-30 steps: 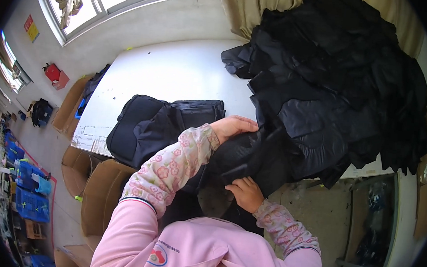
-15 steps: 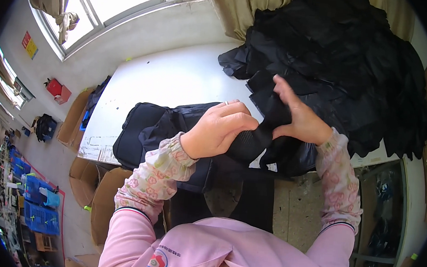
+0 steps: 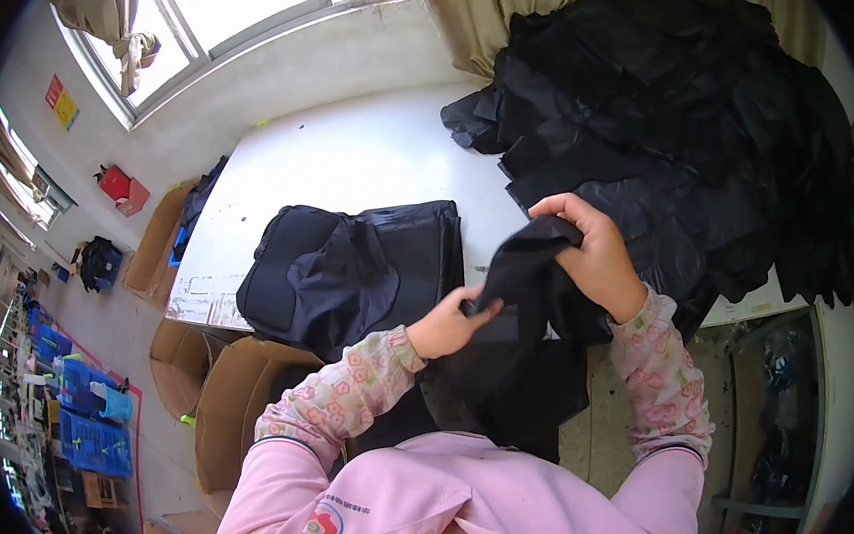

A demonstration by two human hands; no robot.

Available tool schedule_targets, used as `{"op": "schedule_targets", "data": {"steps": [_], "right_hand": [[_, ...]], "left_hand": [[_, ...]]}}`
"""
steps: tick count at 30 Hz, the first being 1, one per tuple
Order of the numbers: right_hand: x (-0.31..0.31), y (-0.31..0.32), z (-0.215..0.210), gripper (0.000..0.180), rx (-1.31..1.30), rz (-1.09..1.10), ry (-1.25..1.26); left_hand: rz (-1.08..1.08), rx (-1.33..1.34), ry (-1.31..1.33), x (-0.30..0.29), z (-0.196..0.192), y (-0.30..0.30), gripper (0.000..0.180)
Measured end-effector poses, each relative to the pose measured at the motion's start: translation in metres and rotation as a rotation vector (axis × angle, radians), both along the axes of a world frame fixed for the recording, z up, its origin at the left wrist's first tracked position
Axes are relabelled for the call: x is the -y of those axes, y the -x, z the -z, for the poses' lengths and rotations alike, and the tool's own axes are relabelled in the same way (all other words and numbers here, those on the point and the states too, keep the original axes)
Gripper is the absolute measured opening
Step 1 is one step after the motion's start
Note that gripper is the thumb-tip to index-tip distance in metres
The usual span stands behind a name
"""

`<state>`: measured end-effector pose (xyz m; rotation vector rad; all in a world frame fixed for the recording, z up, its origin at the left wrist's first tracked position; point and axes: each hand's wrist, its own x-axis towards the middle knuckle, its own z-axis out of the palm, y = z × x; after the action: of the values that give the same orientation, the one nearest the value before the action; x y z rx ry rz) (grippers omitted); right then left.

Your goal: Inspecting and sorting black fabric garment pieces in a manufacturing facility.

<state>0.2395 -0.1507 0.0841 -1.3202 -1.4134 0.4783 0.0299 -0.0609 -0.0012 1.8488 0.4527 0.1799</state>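
And there you were at the near edge of the white table (image 3: 356, 151), both hands busy with one limp piece of black cloth (image 3: 533, 386)! Your left hand (image 3: 448, 324) had its left edge, fingertips closed in a pinch. Your right hand (image 3: 603, 266), a little farther off and to the right, grasped the upper part, thumb at the far side, so that the cloth arched between the two. The rest of it drooped toward you, over the table's near edge and in front of your pink shirt (image 3: 399, 496).

To the left on the tabletop lay a flat stack of folded black pieces (image 3: 346, 276), just beside the cloth but clear of your right hand. And over on the far right, what a pile: a great black heap of fabric (image 3: 677, 146), spread across that end and draping over the edge, right behind your right hand. Down on the near left, below the table, stood open cardboard boxes (image 3: 247, 388).
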Motion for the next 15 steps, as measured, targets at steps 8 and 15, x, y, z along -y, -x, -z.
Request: {"op": "schedule_targets", "data": {"steps": [8,15], "right_hand": [[0.038,-0.037,-0.011,0.06,0.237,-0.22,0.303],[-0.005,-0.069,0.036,0.039,0.738,0.172,0.088]], "left_hand": [[-0.223,0.209,1.002,-0.05,0.003,0.025,0.04],[0.452,0.168,0.868,-0.014,0.005,0.021,0.091]]}}
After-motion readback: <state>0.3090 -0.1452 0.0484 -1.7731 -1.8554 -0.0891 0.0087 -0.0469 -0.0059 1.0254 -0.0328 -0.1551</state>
